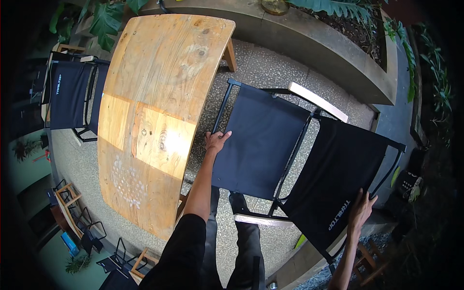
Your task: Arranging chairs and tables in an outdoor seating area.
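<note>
A black folding camp chair with a fabric seat, a fabric back and pale armrests stands beside a worn wooden table. My left hand grips the front tube of the seat, its thumb over the fabric edge, close to the table's side. At the top of the chair's backrest, my right hand is closed around the frame tube and fabric edge. The backrest bears white lettering. One armrest lies on the far side, the other near my legs.
Another black folding chair stands at the table's opposite side. A concrete planter wall curves behind the held chair. More chairs and a wooden table are at lower left. A small wooden stool is at lower right. Broad leaves overhang the table's far end.
</note>
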`<state>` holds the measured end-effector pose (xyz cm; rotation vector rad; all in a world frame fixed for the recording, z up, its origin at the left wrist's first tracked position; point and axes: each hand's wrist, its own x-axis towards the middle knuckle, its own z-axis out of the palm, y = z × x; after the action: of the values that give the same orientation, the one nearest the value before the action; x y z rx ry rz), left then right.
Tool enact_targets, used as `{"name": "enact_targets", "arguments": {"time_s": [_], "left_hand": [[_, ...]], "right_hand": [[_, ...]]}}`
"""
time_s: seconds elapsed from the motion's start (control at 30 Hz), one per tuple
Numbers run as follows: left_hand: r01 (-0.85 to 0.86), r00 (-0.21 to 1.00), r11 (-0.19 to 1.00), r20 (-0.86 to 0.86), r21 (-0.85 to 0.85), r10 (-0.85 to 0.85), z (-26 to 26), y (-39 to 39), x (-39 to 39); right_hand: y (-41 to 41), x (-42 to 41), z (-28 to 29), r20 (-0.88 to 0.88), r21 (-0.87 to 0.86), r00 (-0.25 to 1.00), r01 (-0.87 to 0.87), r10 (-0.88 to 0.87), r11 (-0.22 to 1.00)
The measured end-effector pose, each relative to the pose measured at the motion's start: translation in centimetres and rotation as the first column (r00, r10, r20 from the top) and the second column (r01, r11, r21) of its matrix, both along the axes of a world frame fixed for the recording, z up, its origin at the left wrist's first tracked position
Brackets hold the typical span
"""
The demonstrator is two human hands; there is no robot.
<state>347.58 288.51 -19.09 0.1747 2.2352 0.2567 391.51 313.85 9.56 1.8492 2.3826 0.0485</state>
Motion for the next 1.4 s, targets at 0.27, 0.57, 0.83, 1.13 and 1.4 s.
{"name": "enact_targets", "arguments": {"time_s": [0.27, 0.57, 0.83, 1.13, 1.4], "left_hand": [[0.060, 0.983, 0.998, -0.171, -0.007, -0.060, 1.5, -1.9, 2.9], [0.725, 0.639, 0.688, -0.343, -0.031, -0.689, 6.1, -4.0, 7.4], [0.715, 0.567, 0.578, -0.158, -0.393, -0.808, 4.4, -2.2, 9.4], [0.836, 0.405, 0.369, 0.003, -0.407, -0.914, 3.8, -3.7, 11.0], [0.702, 0.710, 0.712, 0.082, 0.002, -0.700, 11.0, -4.8, 9.2]], "right_hand": [[-0.5, -1.0, -0.3, 0.042, 0.081, 0.999, -0.027, 0.024, 0.996], [-0.4, -1.5, 0.2, -0.061, 0.045, 0.998, 0.012, -0.009, 0.999], [-0.6, -2.1, 0.5, 0.003, 0.056, 1.000, 0.021, -0.021, 0.998], [-0.4, -0.8, -0.6, 0.052, 0.115, 0.992, -0.121, 0.115, 0.986], [-0.4, -2.0, -0.3, -0.014, 0.126, 0.999, -0.047, 0.049, 0.991]]}}
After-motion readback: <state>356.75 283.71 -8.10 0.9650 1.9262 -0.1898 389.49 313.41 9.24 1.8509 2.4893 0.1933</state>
